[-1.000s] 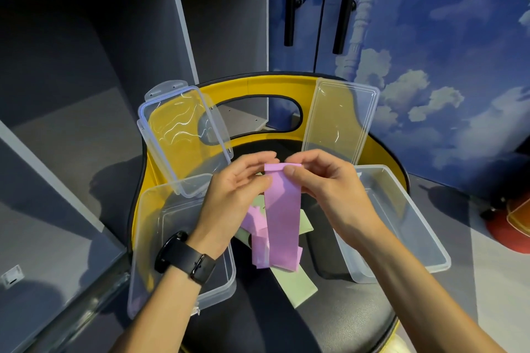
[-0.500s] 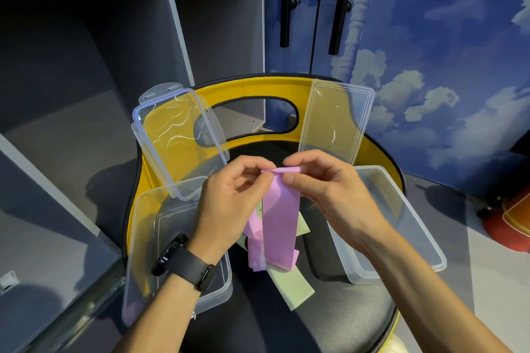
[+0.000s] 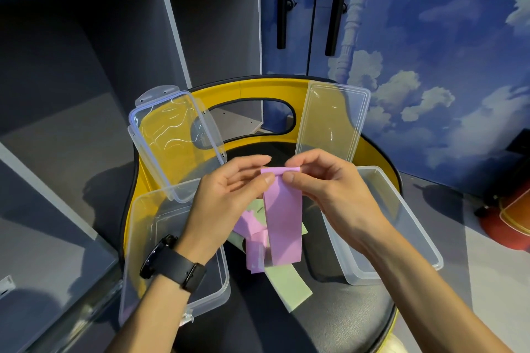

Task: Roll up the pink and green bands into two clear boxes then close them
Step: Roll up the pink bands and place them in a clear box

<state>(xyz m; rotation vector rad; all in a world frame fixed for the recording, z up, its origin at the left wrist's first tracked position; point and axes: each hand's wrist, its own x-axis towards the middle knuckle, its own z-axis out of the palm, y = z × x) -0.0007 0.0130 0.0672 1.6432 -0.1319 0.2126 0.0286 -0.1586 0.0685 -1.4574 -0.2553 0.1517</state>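
No text, label, brand, number or sign can be read anywhere in the head view.

Two clear boxes, a left box (image 3: pixel 137 241) and a right box (image 3: pixel 401 226), stood open with two lids, one (image 3: pixel 172 146) and another (image 3: pixel 332 120). There was one pink band (image 3: pixel 282 218), one green band (image 3: pixel 289 286), one chair (image 3: pixel 344 321) and one watch (image 3: pixel 172 262).
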